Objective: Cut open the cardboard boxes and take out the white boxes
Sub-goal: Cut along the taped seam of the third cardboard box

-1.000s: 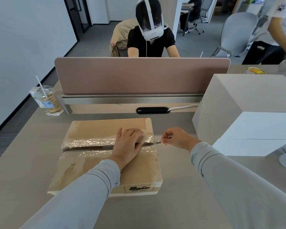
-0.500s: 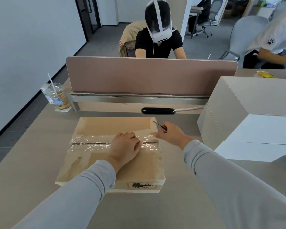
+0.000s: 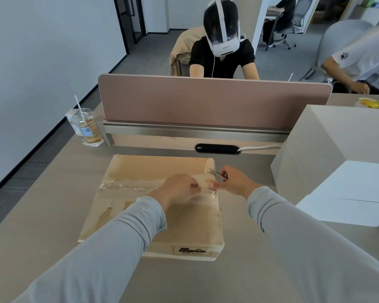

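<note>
the cardboard box (image 3: pixel 153 217) lies under both hands with its matte brown flaps flat, so the opening step looks unfinished. the left hand (image 3: pixel 179 190) rests curled on the glossy, wrinkled clear tape (image 3: pixel 127 186) along the seam; whether it pinches the film cannot be told. just beside it, the right hand (image 3: pixel 233 182) pinches a thin metal blade (image 3: pixel 216 172). the next move likely calls for parting the flaps, with the blade kept off the fingers. smooth, square-edged white boxes (image 3: pixel 337 154) stand beyond the right hand.

Cardboard box (image 3: pixel 153 169): seam partly hidden under left hand (image 3: pixel 177 190); blade (image 3: pixel 217 173): handle hidden in right hand (image 3: pixel 233 182); white boxes (image 3: pixel 337 149): cut by right edge.
</note>
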The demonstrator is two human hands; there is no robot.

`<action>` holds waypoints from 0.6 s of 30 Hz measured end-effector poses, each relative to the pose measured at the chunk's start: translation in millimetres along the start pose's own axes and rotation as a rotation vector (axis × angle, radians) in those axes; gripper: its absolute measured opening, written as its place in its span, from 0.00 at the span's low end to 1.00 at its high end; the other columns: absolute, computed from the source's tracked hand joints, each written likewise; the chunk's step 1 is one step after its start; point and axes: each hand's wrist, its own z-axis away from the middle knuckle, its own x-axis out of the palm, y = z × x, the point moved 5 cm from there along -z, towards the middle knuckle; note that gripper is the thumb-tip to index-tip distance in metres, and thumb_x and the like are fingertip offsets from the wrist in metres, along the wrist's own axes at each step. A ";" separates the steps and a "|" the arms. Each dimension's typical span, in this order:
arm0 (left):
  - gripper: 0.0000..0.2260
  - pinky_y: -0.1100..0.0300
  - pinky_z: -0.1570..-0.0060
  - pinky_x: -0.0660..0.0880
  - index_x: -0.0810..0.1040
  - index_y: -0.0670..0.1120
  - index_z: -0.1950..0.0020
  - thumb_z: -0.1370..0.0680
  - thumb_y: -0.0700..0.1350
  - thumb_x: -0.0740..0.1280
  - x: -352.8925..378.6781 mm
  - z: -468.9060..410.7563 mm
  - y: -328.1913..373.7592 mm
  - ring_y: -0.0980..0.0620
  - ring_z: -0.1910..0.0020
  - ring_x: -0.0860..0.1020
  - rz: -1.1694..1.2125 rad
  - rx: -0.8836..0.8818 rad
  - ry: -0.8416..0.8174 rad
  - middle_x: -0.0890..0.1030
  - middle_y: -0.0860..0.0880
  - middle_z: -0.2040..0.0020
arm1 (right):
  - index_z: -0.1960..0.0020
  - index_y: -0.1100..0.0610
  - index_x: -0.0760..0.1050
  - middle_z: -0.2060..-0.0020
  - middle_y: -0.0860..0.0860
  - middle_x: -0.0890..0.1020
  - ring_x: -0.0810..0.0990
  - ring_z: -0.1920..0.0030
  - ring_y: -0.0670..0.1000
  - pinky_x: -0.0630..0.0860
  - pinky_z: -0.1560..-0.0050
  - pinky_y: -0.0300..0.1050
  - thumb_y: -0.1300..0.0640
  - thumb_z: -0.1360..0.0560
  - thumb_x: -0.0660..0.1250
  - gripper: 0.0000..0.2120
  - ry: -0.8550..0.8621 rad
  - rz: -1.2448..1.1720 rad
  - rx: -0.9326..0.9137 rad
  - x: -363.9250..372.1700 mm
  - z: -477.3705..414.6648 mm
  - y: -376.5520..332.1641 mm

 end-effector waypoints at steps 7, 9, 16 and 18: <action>0.09 0.64 0.52 0.69 0.82 0.43 0.49 0.24 0.46 0.67 7.8 -8.6 7.5 0.54 0.54 0.76 0.264 -0.010 -0.052 0.82 0.48 0.50 | 0.55 0.55 0.66 0.63 0.50 0.73 0.70 0.61 0.50 0.65 0.60 0.42 0.44 0.21 0.57 0.15 -0.008 -0.011 -0.096 -5.5 10.9 -1.9; 0.08 0.65 0.53 0.68 0.82 0.44 0.51 0.25 0.47 0.68 5.9 -9.5 7.1 0.56 0.57 0.75 0.298 -0.030 -0.078 0.81 0.52 0.56 | 0.59 0.55 0.67 0.63 0.51 0.73 0.70 0.60 0.51 0.66 0.60 0.41 0.49 0.18 0.52 0.14 -0.013 -0.029 -0.134 -12.9 16.3 -0.9; 0.05 0.67 0.59 0.69 0.81 0.48 0.59 0.27 0.49 0.71 6.3 -10.2 6.6 0.58 0.61 0.75 0.340 -0.057 -0.076 0.78 0.56 0.64 | 0.57 0.53 0.82 0.67 0.43 0.77 0.73 0.64 0.42 0.68 0.57 0.39 0.49 0.28 0.70 0.08 0.002 0.173 -0.211 -19.7 14.6 -2.7; 0.07 0.65 0.56 0.69 0.82 0.47 0.56 0.27 0.50 0.70 7.2 -10.4 6.5 0.56 0.60 0.75 0.326 -0.067 -0.069 0.79 0.54 0.62 | 0.57 0.54 0.83 0.68 0.42 0.77 0.73 0.64 0.41 0.67 0.60 0.36 0.49 0.29 0.72 0.09 0.025 0.163 -0.233 -19.3 15.5 -6.5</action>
